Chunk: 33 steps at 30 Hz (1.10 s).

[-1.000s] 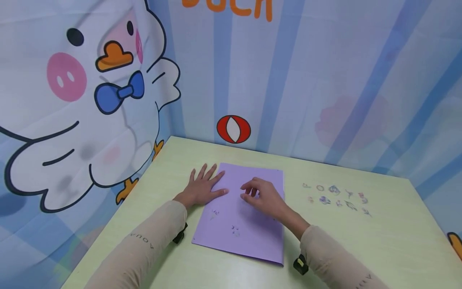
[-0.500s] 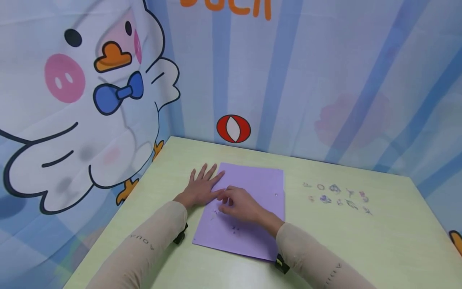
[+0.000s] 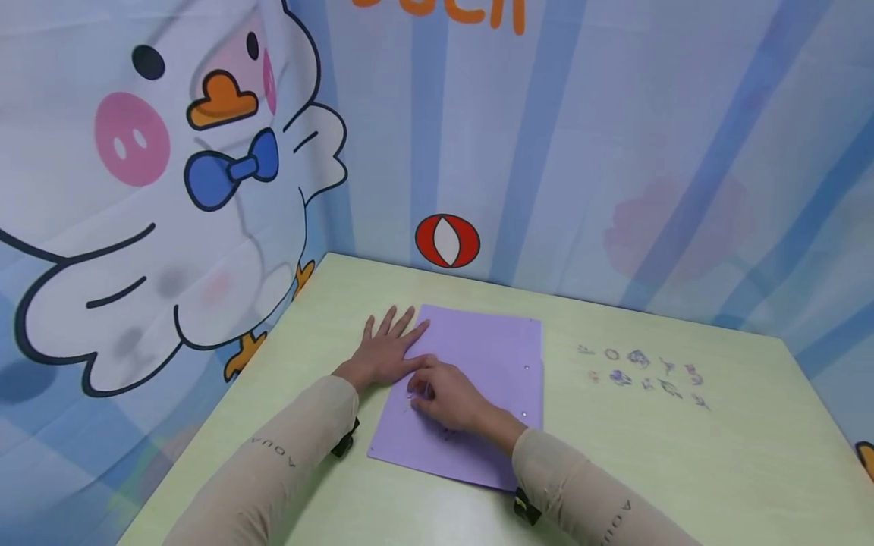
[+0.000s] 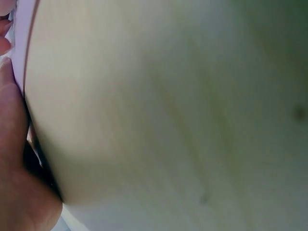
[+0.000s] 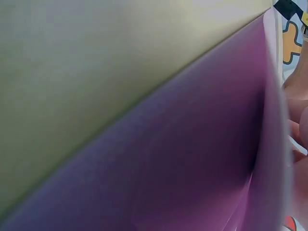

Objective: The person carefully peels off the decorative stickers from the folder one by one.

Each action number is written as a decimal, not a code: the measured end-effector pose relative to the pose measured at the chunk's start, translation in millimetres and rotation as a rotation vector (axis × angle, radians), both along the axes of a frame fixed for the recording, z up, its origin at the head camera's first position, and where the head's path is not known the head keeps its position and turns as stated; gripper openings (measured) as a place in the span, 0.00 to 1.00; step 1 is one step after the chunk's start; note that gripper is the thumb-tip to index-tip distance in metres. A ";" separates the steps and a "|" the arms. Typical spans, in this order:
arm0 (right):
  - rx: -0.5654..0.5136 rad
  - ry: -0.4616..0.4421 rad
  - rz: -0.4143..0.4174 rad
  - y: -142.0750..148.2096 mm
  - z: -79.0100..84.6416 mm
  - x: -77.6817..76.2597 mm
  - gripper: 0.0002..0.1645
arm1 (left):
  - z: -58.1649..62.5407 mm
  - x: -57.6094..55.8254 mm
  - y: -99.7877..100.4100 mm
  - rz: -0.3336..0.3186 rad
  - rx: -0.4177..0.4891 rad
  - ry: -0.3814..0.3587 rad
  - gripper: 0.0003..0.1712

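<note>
A purple folder [image 3: 478,334] lies on the pale table. My left hand [image 3: 384,356] rests with spread fingers across its left edge. Beside the left thumb, my right hand [image 3: 452,398] works low over the folder, its thumb and index finger bent towards each other. Small decorative pieces [image 3: 407,407] show on the folder right at the right fingertips; I cannot tell whether the fingers pinch one. In the left wrist view part of the left hand [image 4: 14,144] shows at the left edge. Layers of the folder [image 5: 192,154] stand apart in the right wrist view.
Small flat decorative pieces [image 3: 620,377], some flower-like, lie in two rows on the table to the right of the folder. Behind the table [image 3: 683,462] hangs a printed curtain [image 3: 382,152] with a cartoon duck.
My right hand has moved left and slightly down across the folder, from its middle to beside the left thumb. The left hand stays in place.
</note>
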State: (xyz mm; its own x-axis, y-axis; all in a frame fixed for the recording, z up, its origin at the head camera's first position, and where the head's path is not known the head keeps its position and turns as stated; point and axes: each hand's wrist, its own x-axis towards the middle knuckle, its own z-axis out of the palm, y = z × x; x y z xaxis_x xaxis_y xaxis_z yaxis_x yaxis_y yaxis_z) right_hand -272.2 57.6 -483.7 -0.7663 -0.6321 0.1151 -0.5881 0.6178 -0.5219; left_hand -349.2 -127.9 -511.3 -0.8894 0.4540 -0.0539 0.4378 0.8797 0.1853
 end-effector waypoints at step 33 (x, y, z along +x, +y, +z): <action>-0.146 -0.084 -0.037 13.6 3.4 4.3 0.04 | 2.3 0.9 1.5 0.015 0.001 -0.009 0.46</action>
